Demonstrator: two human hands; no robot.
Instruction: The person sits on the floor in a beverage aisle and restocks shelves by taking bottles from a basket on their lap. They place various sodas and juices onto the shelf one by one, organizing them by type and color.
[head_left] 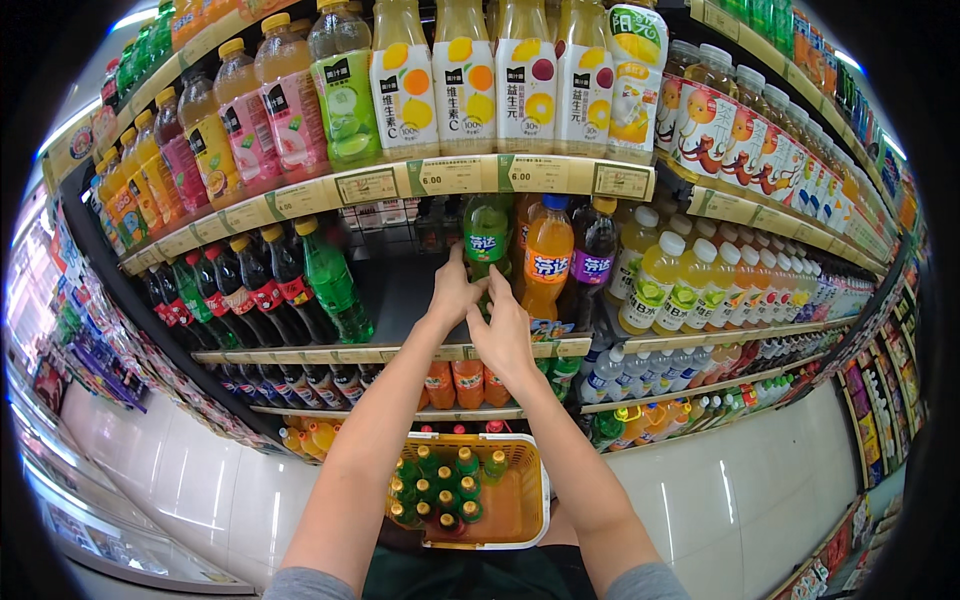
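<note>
On the middle shelf stands a green soda bottle [487, 232] with a green label, upright at the shelf's middle. My left hand [456, 295] is wrapped along its left side. From the lower right, my right hand [500, 335] holds the bottle's lower part, fingers pointing up over its front. The hands hide most of the bottle's base. Just to the right are an orange soda bottle [549, 258] with a blue cap and a dark purple soda bottle [592, 252]. Below my arms, a yellow basket [520, 500] contains several green bottles with yellow caps [446, 498].
A bare dark shelf section [395, 300] lies left of my hands, with green and dark cola bottles [290, 280] beyond it. Juice bottles line the upper shelf, whose price-tag edge [480, 175] overhangs my hands. Pale drink bottles [690, 285] fill the right side.
</note>
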